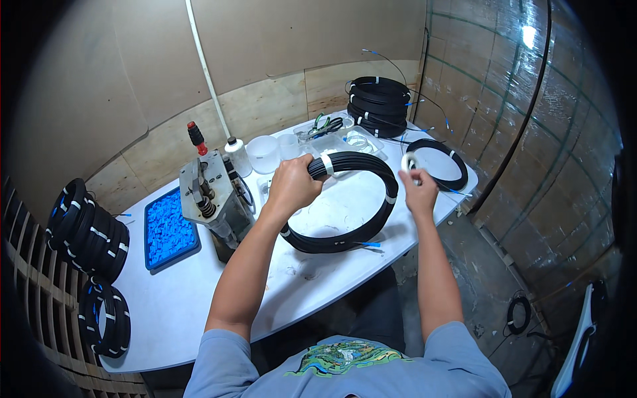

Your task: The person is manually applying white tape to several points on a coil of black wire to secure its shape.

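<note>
My left hand (295,183) is closed on the upper left of a coil of black cable (379,219), holding it tilted up over the white table (159,308). White tape bands wrap the coil in several places, and a blue-tipped cable end (369,245) sticks out at its lower right. To the right of the coil, my right hand (421,192) pinches a small roll of white tape (409,160), apart from the coil. Whether a strip of tape runs from the roll cannot be made out. Behind this hand another black coil (458,174) lies flat on the table.
A metal press (211,189) stands left of my left arm, beside a blue tray (154,268) of small blue pieces. Stacked coils sit at the back right (378,106) and left edge (99,232). Behind are a white bottle (237,158), a clear tub (264,154) and pliers (325,125).
</note>
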The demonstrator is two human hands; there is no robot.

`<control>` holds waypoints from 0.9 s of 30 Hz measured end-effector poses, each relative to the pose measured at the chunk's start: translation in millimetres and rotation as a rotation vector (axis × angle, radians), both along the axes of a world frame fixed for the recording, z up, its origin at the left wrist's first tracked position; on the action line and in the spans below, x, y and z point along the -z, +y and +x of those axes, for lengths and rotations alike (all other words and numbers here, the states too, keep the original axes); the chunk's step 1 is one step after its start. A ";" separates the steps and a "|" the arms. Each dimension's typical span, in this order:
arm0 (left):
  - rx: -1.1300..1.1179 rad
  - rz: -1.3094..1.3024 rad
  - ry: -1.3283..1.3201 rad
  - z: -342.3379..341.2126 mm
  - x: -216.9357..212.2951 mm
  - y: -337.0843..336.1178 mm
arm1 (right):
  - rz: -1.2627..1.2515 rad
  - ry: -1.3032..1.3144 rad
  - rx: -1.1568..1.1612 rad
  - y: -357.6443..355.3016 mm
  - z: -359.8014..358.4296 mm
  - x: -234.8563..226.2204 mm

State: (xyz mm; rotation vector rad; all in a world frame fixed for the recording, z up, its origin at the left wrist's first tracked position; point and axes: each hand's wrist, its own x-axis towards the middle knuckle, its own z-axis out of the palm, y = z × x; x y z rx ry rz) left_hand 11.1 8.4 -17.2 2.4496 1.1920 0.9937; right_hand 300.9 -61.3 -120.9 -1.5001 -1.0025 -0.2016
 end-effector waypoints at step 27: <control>0.079 -0.015 0.053 8.5 -9.7 -11.0 | -0.658 -0.458 -0.631 -6.2 -71.6 -134.4</control>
